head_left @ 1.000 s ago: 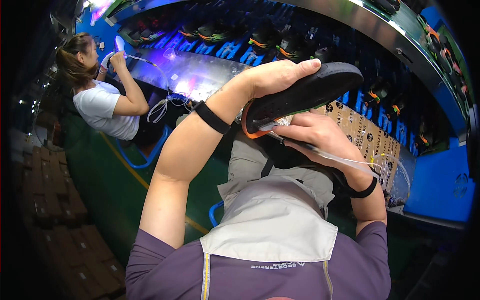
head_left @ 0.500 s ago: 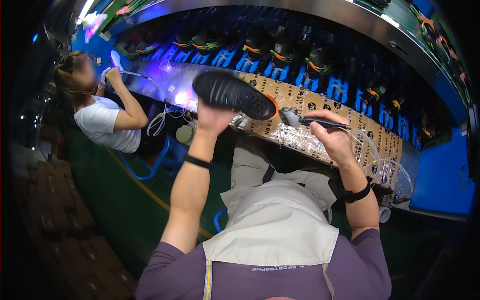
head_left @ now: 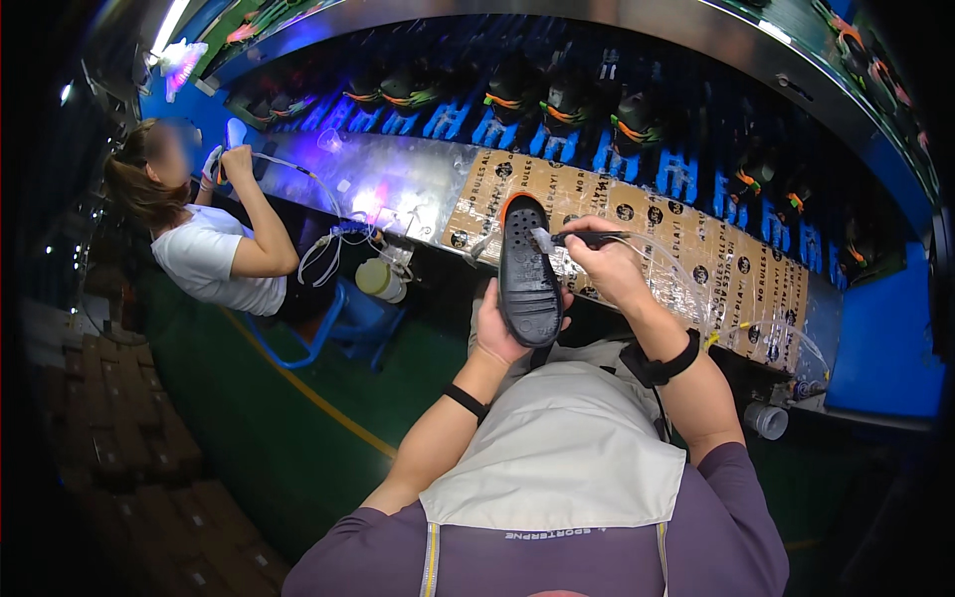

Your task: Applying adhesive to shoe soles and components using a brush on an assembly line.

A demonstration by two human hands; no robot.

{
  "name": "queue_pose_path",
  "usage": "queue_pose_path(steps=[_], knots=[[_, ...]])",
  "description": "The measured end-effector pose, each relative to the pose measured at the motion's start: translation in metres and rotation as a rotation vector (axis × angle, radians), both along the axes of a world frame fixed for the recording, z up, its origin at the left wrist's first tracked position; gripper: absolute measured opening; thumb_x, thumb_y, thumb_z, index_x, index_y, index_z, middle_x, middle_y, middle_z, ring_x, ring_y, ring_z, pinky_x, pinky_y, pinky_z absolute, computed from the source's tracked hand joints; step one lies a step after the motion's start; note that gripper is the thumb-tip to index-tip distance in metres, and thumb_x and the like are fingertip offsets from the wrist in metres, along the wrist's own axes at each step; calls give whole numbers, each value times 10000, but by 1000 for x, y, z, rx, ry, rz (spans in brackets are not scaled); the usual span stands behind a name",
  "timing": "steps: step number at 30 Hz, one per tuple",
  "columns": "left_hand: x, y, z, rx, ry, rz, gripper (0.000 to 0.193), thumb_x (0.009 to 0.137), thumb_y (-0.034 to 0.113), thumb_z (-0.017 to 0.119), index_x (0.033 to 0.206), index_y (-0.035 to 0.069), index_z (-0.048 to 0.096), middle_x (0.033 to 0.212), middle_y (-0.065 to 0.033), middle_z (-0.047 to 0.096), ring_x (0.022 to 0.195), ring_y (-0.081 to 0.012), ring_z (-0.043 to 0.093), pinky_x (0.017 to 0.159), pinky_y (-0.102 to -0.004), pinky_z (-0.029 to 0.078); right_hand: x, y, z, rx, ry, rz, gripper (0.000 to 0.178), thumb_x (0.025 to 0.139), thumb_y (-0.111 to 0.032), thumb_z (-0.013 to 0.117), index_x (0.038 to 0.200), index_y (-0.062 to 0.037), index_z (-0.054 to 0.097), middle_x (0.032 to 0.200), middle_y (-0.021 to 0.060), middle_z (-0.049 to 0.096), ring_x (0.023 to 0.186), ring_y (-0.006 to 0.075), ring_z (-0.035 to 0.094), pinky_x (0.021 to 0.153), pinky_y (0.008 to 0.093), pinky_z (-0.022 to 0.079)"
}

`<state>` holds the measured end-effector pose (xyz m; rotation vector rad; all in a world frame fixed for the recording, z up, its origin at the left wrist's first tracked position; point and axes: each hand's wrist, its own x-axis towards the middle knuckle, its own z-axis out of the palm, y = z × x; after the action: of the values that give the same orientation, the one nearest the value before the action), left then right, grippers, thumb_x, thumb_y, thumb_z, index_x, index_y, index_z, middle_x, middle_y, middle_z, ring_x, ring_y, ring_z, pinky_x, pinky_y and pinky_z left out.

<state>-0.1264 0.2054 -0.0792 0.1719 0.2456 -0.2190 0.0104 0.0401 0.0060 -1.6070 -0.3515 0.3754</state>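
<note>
Both arms are bare below the sleeve. The left forearm (head_left: 435,438) enters from 7 o'clock and points toward 1 o'clock; the left wrist (head_left: 480,376) appears roughly straight. The left hand (head_left: 494,336) is palm up and closed in a grip, the left thumb (head_left: 488,300) along the near side pointing to 12 o'clock, fingertips (head_left: 568,298) showing at its 2 o'clock side. The right forearm (head_left: 698,403) enters from 4 o'clock, directed toward 11. The right hand (head_left: 612,271) sits at 2 o'clock from the left, thumb and index finger (head_left: 594,224) pinched, pointing toward 10. Hands are apart.
</note>
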Motion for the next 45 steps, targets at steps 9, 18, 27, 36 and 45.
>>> queue_pose_path(steps=[9,18,27,36,45], knots=[[9,-24,42,103,-78,22,746,967,585,390,1487,67,522,1361,-249,633,1270,-452,615,1068,-640,491,5,30,32,40,-156,-156,248,884,-191,721,1058,-15,748,832,114,738,739,184,697,699,320,542],[16,-18,50,314,-191,194,674,1064,549,289,1422,51,566,1334,-158,664,1218,-296,658,1075,-458,528,-45,-11,70,-380,-595,439,211,857,-126,730,1052,-50,761,883,197,749,810,370,743,728,418,590],[13,-39,96,281,-250,95,802,1034,682,229,1529,100,473,1380,-194,637,1158,-388,689,973,-557,587,-17,6,94,28,-565,-127,211,868,-90,746,1058,1,758,948,196,745,793,341,739,723,396,586],[3,-40,103,233,-255,64,775,1002,696,323,1492,134,535,1395,-145,649,1194,-398,673,952,-599,582,-22,10,79,347,-714,95,238,851,-75,779,1085,-40,748,905,135,712,787,325,678,729,416,558],[3,-35,100,107,-128,161,743,1008,689,374,1509,160,519,1486,-130,579,1326,-351,596,1092,-549,510,-24,4,83,223,-862,290,245,845,-111,765,1089,-89,771,860,70,712,824,266,670,828,397,472]])
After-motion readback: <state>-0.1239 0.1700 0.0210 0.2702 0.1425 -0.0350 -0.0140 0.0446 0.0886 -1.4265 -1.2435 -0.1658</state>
